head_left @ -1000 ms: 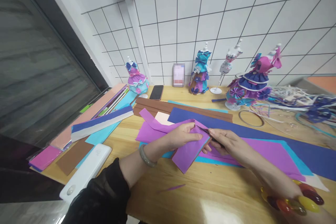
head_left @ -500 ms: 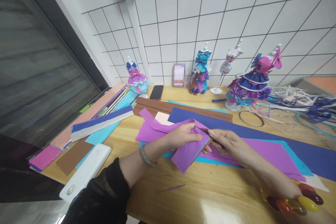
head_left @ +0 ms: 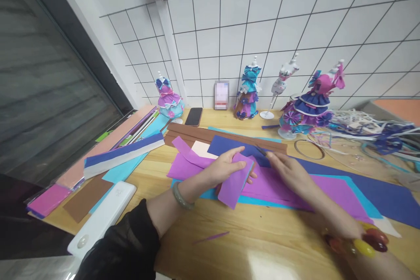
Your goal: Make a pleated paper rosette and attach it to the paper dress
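The left hand (head_left: 231, 167), a grey-green bangle on its wrist, grips a folded piece of purple paper (head_left: 233, 186) that shows light-blue and brown layers at its edge; the thumb presses on the purple face and fingertips come out behind the far side. This folded piece is held above the table, just in front of the left part of the long dark-blue sheet (head_left: 377, 192). The right hand (head_left: 284, 168), a bracelet of big coloured beads on its wrist, has its fingers closed around a slim dark pointed tool (head_left: 261, 150), whose handle is hidden; the tip shows over the dark-blue sheet, near the folded piece but apart from it.

In front of the dark-blue sheet, a wide purple sheet (head_left: 334, 194) lies on a light-blue one, and nearer the person is a thin purple sliver (head_left: 212, 238). Just behind the dark-blue sheet lies a stack of brown strips (head_left: 187, 134); a small cream piece (head_left: 201, 149) is beside its left end. Well to its left are a folded blue-and-white strip (head_left: 124, 155) and a white oblong case with rounded corners (head_left: 102, 218). Farther behind it stand a turquoise-topped dress form (head_left: 248, 96) and a pink and navy tiered dress form (head_left: 313, 105), with a metal ring (head_left: 309, 149) nearer its back edge
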`<state>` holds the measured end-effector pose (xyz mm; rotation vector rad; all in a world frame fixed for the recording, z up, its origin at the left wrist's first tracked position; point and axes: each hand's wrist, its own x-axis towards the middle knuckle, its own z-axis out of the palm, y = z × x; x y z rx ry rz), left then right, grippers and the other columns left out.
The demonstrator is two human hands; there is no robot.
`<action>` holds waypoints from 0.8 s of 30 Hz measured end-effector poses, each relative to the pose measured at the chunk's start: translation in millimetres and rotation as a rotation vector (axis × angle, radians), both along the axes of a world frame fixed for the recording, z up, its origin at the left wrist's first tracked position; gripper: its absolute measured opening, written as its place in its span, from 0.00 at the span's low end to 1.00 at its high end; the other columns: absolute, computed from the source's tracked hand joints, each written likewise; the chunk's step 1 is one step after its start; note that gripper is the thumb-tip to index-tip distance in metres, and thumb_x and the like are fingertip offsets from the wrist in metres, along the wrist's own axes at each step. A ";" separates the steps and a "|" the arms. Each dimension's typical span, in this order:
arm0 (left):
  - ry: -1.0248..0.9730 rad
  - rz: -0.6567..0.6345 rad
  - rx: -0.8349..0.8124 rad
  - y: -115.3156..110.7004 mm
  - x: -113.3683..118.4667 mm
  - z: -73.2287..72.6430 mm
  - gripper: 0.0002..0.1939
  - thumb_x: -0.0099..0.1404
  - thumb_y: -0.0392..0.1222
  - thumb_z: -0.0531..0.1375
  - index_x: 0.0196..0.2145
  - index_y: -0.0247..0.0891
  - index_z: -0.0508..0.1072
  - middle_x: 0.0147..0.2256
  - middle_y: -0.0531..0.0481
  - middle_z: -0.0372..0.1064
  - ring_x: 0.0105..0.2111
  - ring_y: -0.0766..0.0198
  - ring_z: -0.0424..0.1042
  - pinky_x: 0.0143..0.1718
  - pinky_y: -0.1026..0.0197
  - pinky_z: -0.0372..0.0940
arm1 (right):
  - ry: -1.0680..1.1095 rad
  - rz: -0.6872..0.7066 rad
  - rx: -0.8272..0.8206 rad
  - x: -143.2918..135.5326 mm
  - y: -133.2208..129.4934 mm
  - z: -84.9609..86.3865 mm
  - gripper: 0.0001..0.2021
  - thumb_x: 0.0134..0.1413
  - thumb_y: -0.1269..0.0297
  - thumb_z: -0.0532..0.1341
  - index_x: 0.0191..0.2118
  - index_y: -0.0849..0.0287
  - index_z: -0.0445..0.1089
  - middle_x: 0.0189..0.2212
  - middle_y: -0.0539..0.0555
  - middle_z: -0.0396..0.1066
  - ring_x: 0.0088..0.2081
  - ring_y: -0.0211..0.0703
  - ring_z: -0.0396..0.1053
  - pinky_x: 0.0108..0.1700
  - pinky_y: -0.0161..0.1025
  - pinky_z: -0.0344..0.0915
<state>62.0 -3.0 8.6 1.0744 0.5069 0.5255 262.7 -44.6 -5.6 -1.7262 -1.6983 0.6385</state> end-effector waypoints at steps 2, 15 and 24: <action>0.011 0.045 0.003 -0.4 0.8 0.2 0.37 0.58 0.40 0.57 0.59 0.37 0.41 0.30 0.42 0.72 0.28 0.59 0.73 0.32 0.56 0.64 | -0.331 -0.081 0.000 5.3 3.6 -11.3 0.19 0.55 0.52 0.47 0.42 0.60 0.66 0.35 0.61 0.69 0.33 0.51 0.67 0.31 0.42 0.58; 0.086 0.047 0.098 -7.7 8.6 -11.9 0.34 0.59 0.41 0.55 0.59 0.41 0.43 0.33 0.43 0.71 0.27 0.63 0.72 0.28 0.61 0.65 | 0.311 0.120 0.042 -31.6 -12.2 12.4 0.16 0.56 0.54 0.49 0.40 0.58 0.68 0.25 0.53 0.69 0.34 0.45 0.68 0.39 0.42 0.63; 0.104 0.067 0.088 -12.4 13.2 -15.0 0.32 0.55 0.41 0.59 0.56 0.38 0.52 0.44 0.38 0.66 0.26 0.66 0.71 0.27 0.64 0.65 | 0.823 0.119 -0.151 -42.7 -13.9 3.3 0.16 0.45 0.50 0.60 0.33 0.59 0.66 0.12 0.44 0.60 0.15 0.38 0.63 0.20 0.37 0.61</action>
